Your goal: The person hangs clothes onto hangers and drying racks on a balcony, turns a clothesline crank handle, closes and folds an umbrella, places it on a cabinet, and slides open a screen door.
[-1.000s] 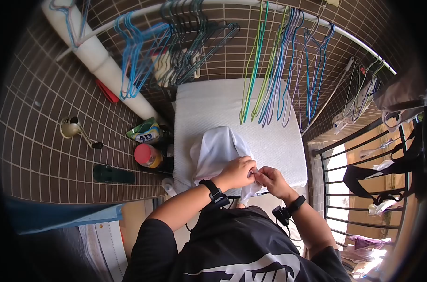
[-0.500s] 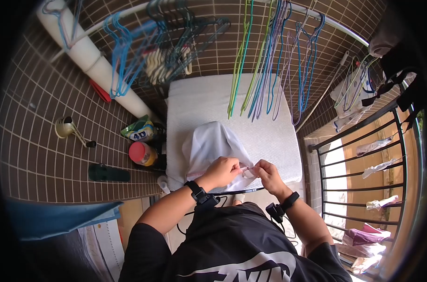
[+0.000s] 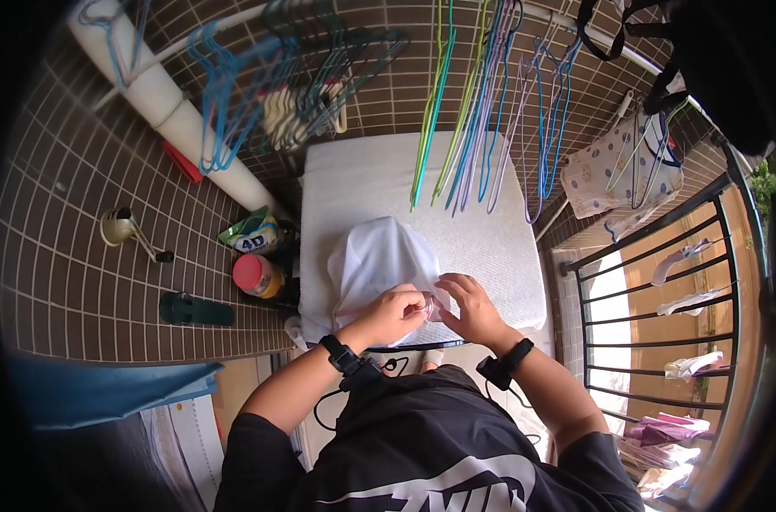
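Note:
A thin white cloth piece with a pinkish edge (image 3: 379, 252) lies bunched near the front of a surface with a white textured cover (image 3: 494, 264). Whether it is a bag or a garment I cannot tell. At its near edge my left hand (image 3: 395, 312) is closed, thumb and fingers pinching the pinkish edge. Just right of it, my right hand (image 3: 473, 314) has its fingers apart, the thumb and fingertips close beside the cloth's right corner. Folds and my fingers hide part of the edge.
Blue, green and purple hangers (image 3: 482, 111) dangle from a rail over the covered surface. Left of it stand a red-lidded jar (image 3: 253, 271) and a detergent pouch (image 3: 253, 237). A black railing (image 3: 656, 346) with small laundry pieces is on the right.
My right hand has loosened from a pinch on the cloth's edge; its fingers are now spread. My left hand has moved slightly left, still pinching the edge.

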Tool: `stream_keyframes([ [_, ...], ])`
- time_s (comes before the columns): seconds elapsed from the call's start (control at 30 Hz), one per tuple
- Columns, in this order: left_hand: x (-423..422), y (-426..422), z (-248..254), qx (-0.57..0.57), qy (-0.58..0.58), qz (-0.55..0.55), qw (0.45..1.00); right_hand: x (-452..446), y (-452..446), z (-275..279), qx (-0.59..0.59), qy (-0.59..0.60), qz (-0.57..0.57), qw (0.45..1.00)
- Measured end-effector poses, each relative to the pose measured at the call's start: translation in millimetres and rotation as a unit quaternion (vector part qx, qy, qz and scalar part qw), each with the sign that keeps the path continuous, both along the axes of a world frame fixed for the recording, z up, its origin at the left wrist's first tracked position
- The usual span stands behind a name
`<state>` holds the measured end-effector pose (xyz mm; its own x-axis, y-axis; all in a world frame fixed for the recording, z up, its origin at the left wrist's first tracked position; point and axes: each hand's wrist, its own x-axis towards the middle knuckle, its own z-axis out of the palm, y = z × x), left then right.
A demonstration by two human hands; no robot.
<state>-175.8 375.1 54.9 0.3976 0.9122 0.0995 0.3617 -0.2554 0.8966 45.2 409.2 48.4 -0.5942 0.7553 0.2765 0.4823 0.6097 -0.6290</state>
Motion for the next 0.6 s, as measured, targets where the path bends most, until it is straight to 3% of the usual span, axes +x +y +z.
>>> stream_keyframes([
  [0.1,1,-3,4,-0.006,-0.001,-0.01,1.0,-13,9,-14,-0.087,-0.117,0.042,0.988],
  [0.23,-22,-16,1,-0.02,0.034,0.008,0.999,0,20,-23,-0.105,-0.04,-0.005,0.994],
  [0.27,-33,-20,-2,-0.031,0.038,0.015,0.999,10,23,-23,-0.158,-0.007,-0.053,0.986],
  [0.3,-45,-25,-9,-0.035,0.041,0.029,0.998,19,27,-20,-0.209,0.025,-0.1,0.972],
  [0.37,-69,-34,-17,-0.101,0.021,0.025,0.994,41,34,-56,-0.386,0.147,-0.199,0.889],
  [0.4,-73,-36,-15,-0.107,0.03,0.005,0.994,42,31,-53,-0.446,0.161,-0.238,0.848],
  [0.43,-72,-37,-14,-0.122,0.05,-0.021,0.991,41,27,-60,-0.452,0.123,-0.255,0.846],
  [0.5,-65,-42,-12,-0.155,0.091,-0.071,0.981,33,16,-72,-0.283,0.006,-0.215,0.935],
  [0.6,-45,-30,-11,-0.103,0.07,0.014,0.992,13,5,-35,-0.06,-0.042,-0.111,0.991],
])
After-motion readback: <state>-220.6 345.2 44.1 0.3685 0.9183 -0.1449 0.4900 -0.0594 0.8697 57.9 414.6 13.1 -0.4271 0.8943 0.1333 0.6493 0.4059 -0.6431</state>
